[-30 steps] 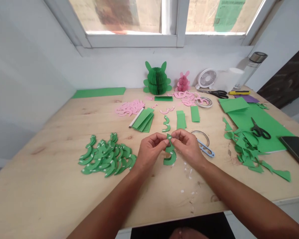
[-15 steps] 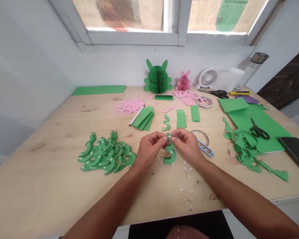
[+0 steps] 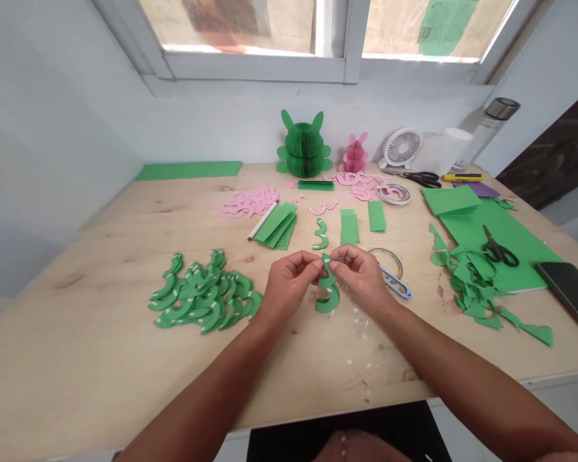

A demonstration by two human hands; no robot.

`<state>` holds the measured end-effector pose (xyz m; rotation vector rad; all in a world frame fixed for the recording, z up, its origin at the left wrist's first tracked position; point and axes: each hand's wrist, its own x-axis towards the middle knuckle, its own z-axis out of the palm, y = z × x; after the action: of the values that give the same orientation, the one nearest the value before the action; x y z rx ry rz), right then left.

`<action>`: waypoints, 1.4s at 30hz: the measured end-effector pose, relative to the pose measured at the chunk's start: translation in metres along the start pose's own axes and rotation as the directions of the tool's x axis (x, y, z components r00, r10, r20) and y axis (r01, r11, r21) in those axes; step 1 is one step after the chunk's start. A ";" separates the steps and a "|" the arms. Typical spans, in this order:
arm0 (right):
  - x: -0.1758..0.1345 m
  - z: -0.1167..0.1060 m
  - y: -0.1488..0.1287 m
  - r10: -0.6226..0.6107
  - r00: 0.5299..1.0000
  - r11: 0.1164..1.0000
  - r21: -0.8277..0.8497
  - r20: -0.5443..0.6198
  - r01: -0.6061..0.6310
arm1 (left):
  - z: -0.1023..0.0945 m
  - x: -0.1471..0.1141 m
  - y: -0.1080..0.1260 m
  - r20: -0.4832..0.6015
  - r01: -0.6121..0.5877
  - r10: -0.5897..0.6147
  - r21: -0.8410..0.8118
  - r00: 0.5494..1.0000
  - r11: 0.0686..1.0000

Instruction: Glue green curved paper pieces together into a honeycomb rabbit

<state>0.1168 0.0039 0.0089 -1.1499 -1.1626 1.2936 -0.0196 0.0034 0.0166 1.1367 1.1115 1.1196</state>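
Both hands pinch the top end of a curved green paper cutout at the middle of the table. My left hand grips it from the left, and my right hand from the right, fingertips nearly touching. White marks, like bits of tape, show on its upper end. Just beyond it lies another wavy green cutout with white marks. A heap of similar green cutouts sits left of my left hand. Close by my right hand are a tape ring and a light blue cutter, partly covered.
Green and pink honeycomb paper figures stand by the wall, near a small white fan. Pink cutouts, folded green papers and a white pen lie mid-table. Rightward are black scissors, green scraps and a phone.
The whole view has shifted slightly. Both hands keep their pinch on the green cutout's top end, with hardly any movement of the fingers.
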 end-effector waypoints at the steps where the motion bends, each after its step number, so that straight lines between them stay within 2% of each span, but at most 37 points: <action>1: 0.000 0.000 0.000 0.004 1.000 1.000 0.001 -0.007 -0.004 | 0.000 -0.001 0.001 -0.001 -0.009 0.009 0.010 1.000 1.000; 11: 0.002 0.000 0.003 0.028 0.999 1.000 0.001 -0.020 -0.028 | 0.001 -0.002 0.003 0.010 -0.040 0.040 0.052 0.999 0.998; 35: 0.001 0.000 0.002 -0.004 1.000 1.000 0.013 0.022 0.004 | 0.003 -0.003 0.003 -0.020 -0.061 0.062 0.044 0.998 0.997; 42: 0.001 0.001 0.000 0.025 1.000 1.000 0.009 0.014 -0.025 | 0.003 -0.003 0.001 -0.027 -0.065 0.066 0.055 0.997 0.996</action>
<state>0.1158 0.0045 0.0087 -1.1538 -1.1545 1.3270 -0.0168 0.0004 0.0181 1.2099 1.1393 1.1657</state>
